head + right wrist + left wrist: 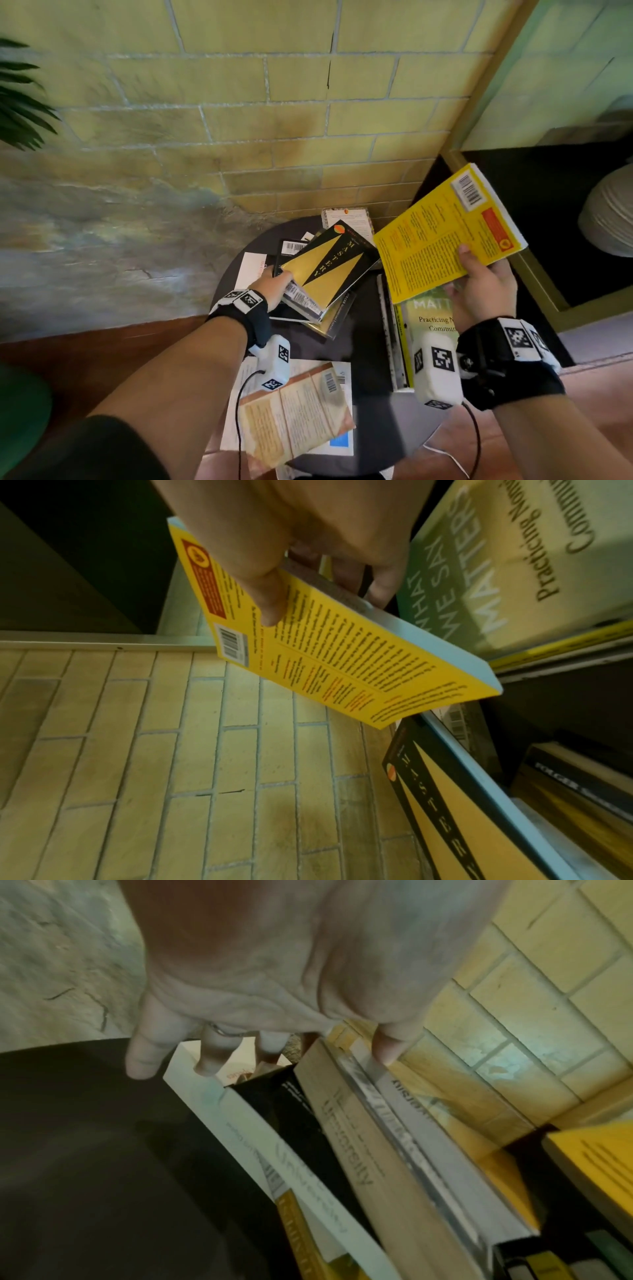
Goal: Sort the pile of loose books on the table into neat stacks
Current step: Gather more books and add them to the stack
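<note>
Loose books lie on a round dark table (371,346). My left hand (277,284) grips the left edge of a small tilted pile topped by the black-and-gold Mastery book (329,267). Its thumb (387,1047) lies on top and its fingers (205,1058) reach below. My right hand (472,270) holds a yellow book (448,233) in the air, back cover up. The right thumb (270,601) presses that cover (342,656). Under it lies a green book (431,318) on a short stack. A tan book (298,411) rests on a white one at the front.
A yellow brick wall (274,120) stands close behind the table. A dark recess with a pale ribbed pot (609,212) is at the right. Plant leaves (20,102) hang at the far left. Wrist cables trail over the table's front edge.
</note>
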### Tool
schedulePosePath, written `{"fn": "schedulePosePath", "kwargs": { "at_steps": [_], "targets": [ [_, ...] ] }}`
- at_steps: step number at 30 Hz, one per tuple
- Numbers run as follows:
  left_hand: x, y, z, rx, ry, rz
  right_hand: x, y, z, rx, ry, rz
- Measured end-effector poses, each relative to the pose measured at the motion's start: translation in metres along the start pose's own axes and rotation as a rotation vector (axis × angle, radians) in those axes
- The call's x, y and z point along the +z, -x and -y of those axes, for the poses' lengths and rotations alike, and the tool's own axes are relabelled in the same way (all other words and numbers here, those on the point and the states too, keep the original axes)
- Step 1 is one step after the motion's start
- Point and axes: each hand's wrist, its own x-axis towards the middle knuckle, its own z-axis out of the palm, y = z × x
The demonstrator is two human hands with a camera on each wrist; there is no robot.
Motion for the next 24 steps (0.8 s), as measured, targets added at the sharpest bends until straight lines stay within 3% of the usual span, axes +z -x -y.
{"fn": "schedulePosePath", "kwargs": {
  "at_steps": [9,15,17,20,22,24],
  "targets": [
    [-0.013,-0.008,0.018,-0.054,-0.169,-0.025,-0.01,0.0,0.0,0.085,0.018,0.054],
    [-0.023,0.014,-0.003,-0.05,-0.042,-0.297,-0.008,-0.002,-0.001,0.163,-0.006,0.116],
    [-0.018,0.03,-0.018,0.05,-0.079,-0.403,-0.007,-0.003,0.002,0.178,-0.013,0.14],
    [-0.001,0.06,-0.047,0.315,-0.205,-0.45,-0.005,-0.004,0.005,0.194,0.0,0.175],
    [0.012,0.075,-0.065,0.444,-0.197,-0.388,-0.005,-0.004,0.007,0.209,0.019,0.191],
    [0.026,0.083,-0.079,0.476,-0.029,-0.192,-0.006,-0.004,0.01,0.223,0.027,0.209]
  ]
}}
